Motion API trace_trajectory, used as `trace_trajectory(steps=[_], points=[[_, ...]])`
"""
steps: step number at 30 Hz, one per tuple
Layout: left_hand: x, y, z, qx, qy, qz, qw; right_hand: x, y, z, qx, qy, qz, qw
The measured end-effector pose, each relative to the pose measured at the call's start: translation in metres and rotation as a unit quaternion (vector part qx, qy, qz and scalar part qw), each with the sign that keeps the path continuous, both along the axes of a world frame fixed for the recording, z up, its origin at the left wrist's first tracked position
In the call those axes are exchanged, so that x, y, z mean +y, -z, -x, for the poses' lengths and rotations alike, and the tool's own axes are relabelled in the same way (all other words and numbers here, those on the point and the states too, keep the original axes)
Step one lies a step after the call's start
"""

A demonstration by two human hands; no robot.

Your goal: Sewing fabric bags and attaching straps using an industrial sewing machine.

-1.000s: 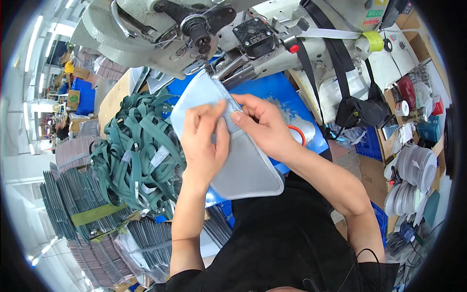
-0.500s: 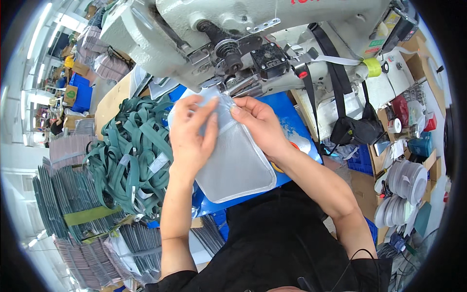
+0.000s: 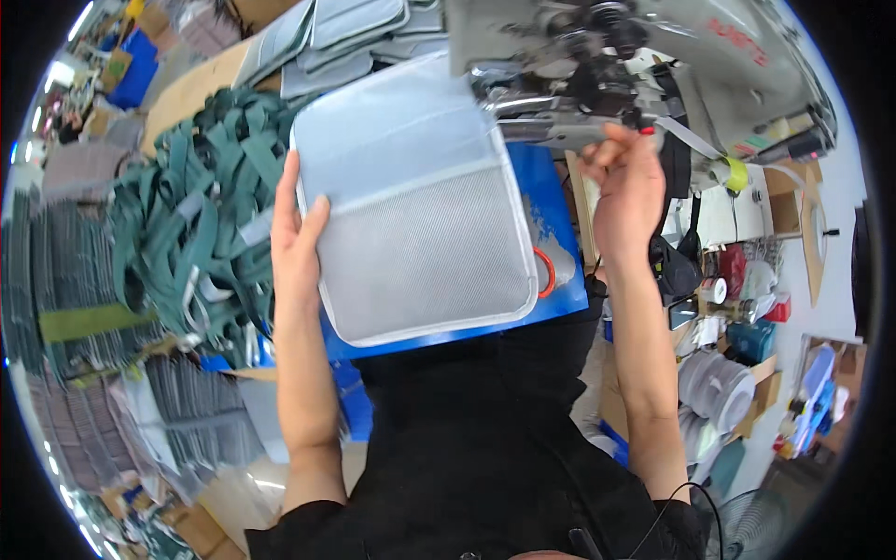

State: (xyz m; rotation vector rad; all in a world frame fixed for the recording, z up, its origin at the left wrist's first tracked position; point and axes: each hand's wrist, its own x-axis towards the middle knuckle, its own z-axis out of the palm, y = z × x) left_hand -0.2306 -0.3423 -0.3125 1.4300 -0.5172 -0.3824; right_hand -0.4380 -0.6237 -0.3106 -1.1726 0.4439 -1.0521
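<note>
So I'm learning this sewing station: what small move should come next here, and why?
Probably slide the grey mesh pouch further under the sewing machine head: the left hand steadies its left edge, its top corner sits by the machine, and the right hand is up at the mechanism.

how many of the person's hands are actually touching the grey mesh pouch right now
1. The left hand lies flat along the left edge of the grey mesh pouch. The right hand is off it, raised at the sewing machine.

Pouch (image 3: pixel 420 205): matt grey cloth, lower panel fine mesh. Straps (image 3: pixel 187 215), left: woven green webbing. Sewing machine (image 3: pixel 653 56), far: smooth painted metal. Table top (image 3: pixel 551 243): glossy blue.
</note>
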Motion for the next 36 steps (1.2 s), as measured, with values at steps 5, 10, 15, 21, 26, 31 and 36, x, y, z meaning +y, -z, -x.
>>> trace_trajectory(steps=[5,10,15,21,26,31,36], points=[[0.001,-0.001,0.000,-0.002,0.003,0.021,1.000,-0.007,0.000,-0.004,-0.034,-0.032,-0.046,0.998],[0.002,0.006,-0.010,-0.075,0.022,-0.015,0.997,0.039,0.005,-0.002,0.076,-0.107,-0.041,0.990],[0.001,-0.002,-0.010,-0.047,0.017,-0.024,0.998,0.090,0.020,0.007,0.083,-0.193,-0.041,0.977],[0.005,-0.002,-0.021,-0.064,0.015,-0.028,0.997,0.104,0.014,0.006,-0.040,-0.245,-0.181,0.952],[-0.006,-0.009,-0.041,-0.028,0.022,-0.018,0.999,0.095,0.014,-0.016,-0.059,-0.239,-0.204,0.947],[-0.025,-0.017,-0.070,-0.056,0.036,-0.031,0.997,0.079,0.014,-0.040,-0.057,-0.223,-0.212,0.950],[-0.045,-0.025,-0.098,-0.066,0.031,-0.050,0.996,0.062,0.004,-0.059,-0.041,-0.217,-0.169,0.960]])
